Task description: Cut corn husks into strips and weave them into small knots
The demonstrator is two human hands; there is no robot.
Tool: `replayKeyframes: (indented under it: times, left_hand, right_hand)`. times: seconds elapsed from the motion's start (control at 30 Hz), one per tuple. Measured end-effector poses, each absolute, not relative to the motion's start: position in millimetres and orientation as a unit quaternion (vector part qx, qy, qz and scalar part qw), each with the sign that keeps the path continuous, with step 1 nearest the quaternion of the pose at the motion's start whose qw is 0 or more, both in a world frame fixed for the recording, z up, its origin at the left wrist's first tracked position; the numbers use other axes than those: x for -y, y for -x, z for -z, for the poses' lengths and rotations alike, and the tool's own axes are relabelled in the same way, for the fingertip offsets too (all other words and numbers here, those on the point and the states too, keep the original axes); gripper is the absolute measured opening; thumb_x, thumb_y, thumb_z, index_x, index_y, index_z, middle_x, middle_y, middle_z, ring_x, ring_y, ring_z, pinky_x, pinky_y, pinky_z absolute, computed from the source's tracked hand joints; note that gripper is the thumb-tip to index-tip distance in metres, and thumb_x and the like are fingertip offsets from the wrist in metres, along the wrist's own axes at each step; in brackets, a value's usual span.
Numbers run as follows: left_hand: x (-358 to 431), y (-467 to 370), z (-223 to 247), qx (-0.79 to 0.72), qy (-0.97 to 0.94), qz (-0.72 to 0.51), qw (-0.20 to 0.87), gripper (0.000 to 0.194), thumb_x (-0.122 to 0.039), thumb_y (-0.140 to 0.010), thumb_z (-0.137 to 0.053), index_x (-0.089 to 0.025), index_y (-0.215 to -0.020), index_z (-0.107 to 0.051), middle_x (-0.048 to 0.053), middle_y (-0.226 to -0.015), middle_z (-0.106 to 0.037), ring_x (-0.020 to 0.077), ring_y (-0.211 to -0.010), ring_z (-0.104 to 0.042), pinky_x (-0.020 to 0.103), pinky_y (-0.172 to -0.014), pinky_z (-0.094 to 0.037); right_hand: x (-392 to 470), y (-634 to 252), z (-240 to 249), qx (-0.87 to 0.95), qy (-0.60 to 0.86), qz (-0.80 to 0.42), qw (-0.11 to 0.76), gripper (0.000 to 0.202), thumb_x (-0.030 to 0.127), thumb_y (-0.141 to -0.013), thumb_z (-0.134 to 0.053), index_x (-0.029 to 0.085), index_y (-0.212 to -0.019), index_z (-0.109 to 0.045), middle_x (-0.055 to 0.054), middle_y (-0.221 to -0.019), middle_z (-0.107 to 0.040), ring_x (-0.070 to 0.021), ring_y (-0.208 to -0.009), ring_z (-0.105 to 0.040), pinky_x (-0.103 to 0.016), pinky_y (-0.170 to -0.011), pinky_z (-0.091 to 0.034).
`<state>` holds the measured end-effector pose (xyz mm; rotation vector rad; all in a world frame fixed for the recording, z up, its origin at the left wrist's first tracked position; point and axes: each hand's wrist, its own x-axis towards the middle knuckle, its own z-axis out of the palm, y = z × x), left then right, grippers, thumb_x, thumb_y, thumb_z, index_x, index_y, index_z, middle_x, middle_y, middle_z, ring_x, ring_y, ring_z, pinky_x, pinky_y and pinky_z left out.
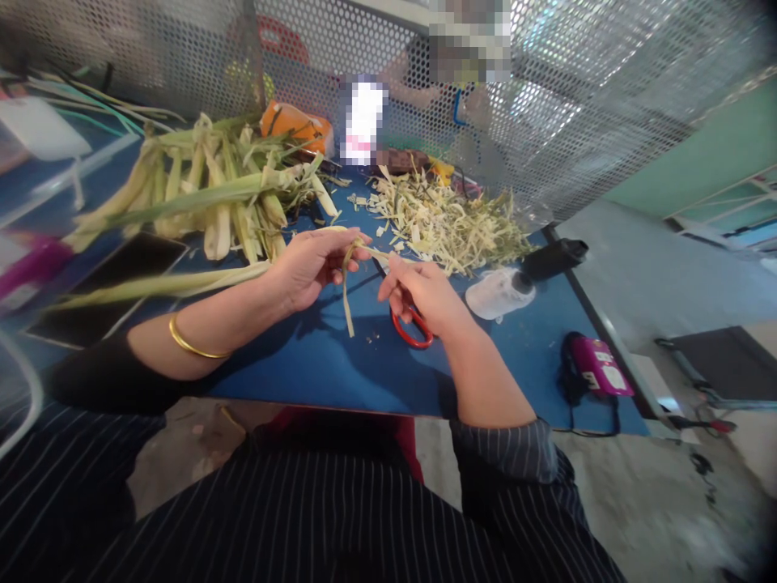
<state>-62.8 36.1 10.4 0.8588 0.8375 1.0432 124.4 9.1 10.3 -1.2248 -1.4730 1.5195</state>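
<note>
My left hand is closed around the end of a long pale plant stalk, which runs back to the left behind my forearm. A narrow strip dangles from its fingertips. My right hand pinches a thin pale strip that stretches across from the left fingers. Under the right hand shows the red handle of a pair of scissors; whether those fingers touch it I cannot tell.
Thick leafy stalks are heaped at the left. Shredded trimmings form a pile at the back right, near a white thread cone and a black cylinder. Perforated metal mesh closes the table's back. A magenta device sits right.
</note>
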Motion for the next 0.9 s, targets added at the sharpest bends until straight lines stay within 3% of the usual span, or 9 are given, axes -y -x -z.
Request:
replayKeyframes:
  times: [0.07,0.13,0.23,0.3,0.33,0.53,0.73,0.9]
  left_hand:
    - [-36.0,63.7,-11.5,-0.372,-0.39,-0.456,0.708,0.02,-0.029,-0.082,-0.063,-0.011,-0.085,-0.071,0.004,-0.07,-0.067,0.0068,-0.053,-0.056,0.017,-0.039,-0.034]
    - [-33.9,63.2,-12.7,-0.374,-0.404,-0.442,0.708,0.02,-0.028,-0.083,-0.061,-0.011,-0.085,-0.071,0.004,-0.067,-0.065,0.0075,-0.051,-0.055,0.017,-0.039,-0.034]
    - [-28.5,60.9,-14.8,-0.373,-0.43,-0.434,0.699,0.015,-0.023,-0.08,-0.062,-0.011,-0.082,-0.07,0.003,-0.063,-0.063,0.007,-0.046,-0.051,0.018,-0.036,-0.029]
    - [-25.4,59.7,-16.3,-0.364,-0.44,-0.433,0.698,0.012,-0.021,-0.079,-0.062,-0.011,-0.08,-0.07,0.003,-0.062,-0.062,0.0067,-0.045,-0.049,0.018,-0.036,-0.028]
    - [-24.3,59.4,-17.0,-0.36,-0.442,-0.433,0.699,0.012,-0.021,-0.078,-0.063,-0.011,-0.079,-0.069,0.003,-0.062,-0.062,0.0066,-0.045,-0.049,0.018,-0.036,-0.028]
    - [-23.4,59.2,-18.3,-0.383,-0.46,-0.43,0.676,0.02,-0.034,-0.075,-0.071,-0.014,-0.073,-0.069,0.001,-0.056,-0.058,0.0048,-0.041,-0.039,0.02,-0.036,-0.019]
    - [-25.3,60.5,-15.0,-0.448,-0.552,-0.412,0.57,0.027,-0.032,-0.071,-0.074,-0.015,-0.053,-0.062,0.002,-0.051,-0.059,0.0038,-0.039,-0.03,0.022,-0.039,-0.017]
    - [-28.2,61.8,-15.5,-0.459,-0.547,-0.393,0.579,0.028,-0.028,-0.072,-0.073,-0.015,-0.051,-0.061,0.002,-0.049,-0.057,0.0033,-0.038,-0.029,0.022,-0.038,-0.016]
  right_hand:
    - [-4.7,-129.9,-17.2,0.617,0.412,-0.594,0.31,0.052,0.06,-0.086,-0.051,0.017,-0.062,-0.066,0.004,-0.035,-0.045,-0.0068,-0.027,-0.037,-0.023,-0.031,-0.026]
    - [-4.2,-132.5,-20.0,0.641,0.394,-0.534,0.387,0.04,0.053,-0.088,-0.052,0.02,-0.071,-0.066,0.006,-0.04,-0.045,-0.0072,-0.031,-0.039,-0.022,-0.036,-0.031]
    - [-12.0,-131.5,-14.7,0.692,0.452,-0.298,0.478,0.015,0.037,-0.085,-0.061,0.023,-0.084,-0.067,0.002,-0.069,-0.062,-0.0108,-0.061,-0.058,-0.025,-0.06,-0.047]
    - [-18.2,-128.8,-7.8,0.75,0.455,-0.196,0.438,0.01,0.031,-0.083,-0.065,0.023,-0.087,-0.068,-0.002,-0.092,-0.067,-0.0148,-0.088,-0.062,-0.031,-0.081,-0.048]
    - [-20.3,-127.2,-4.6,0.771,0.444,-0.188,0.416,0.009,0.029,-0.083,-0.064,0.022,-0.087,-0.067,-0.002,-0.094,-0.068,-0.0154,-0.091,-0.062,-0.032,-0.086,-0.047]
    - [-15.3,-121.2,0.5,0.798,0.448,-0.131,0.381,0.019,0.03,-0.093,-0.05,0.021,-0.08,-0.06,-0.001,-0.079,-0.064,-0.014,-0.076,-0.059,-0.028,-0.076,-0.044]
    - [-11.8,-124.3,-1.8,0.83,0.451,0.028,0.327,0.022,0.027,-0.096,-0.042,0.021,-0.085,-0.06,-0.002,-0.081,-0.067,-0.0155,-0.078,-0.059,-0.03,-0.082,-0.04]
    - [-14.0,-127.3,-2.7,0.818,0.479,0.039,0.316,0.022,0.025,-0.095,-0.043,0.021,-0.082,-0.06,-0.002,-0.083,-0.067,-0.0163,-0.079,-0.059,-0.032,-0.082,-0.039]
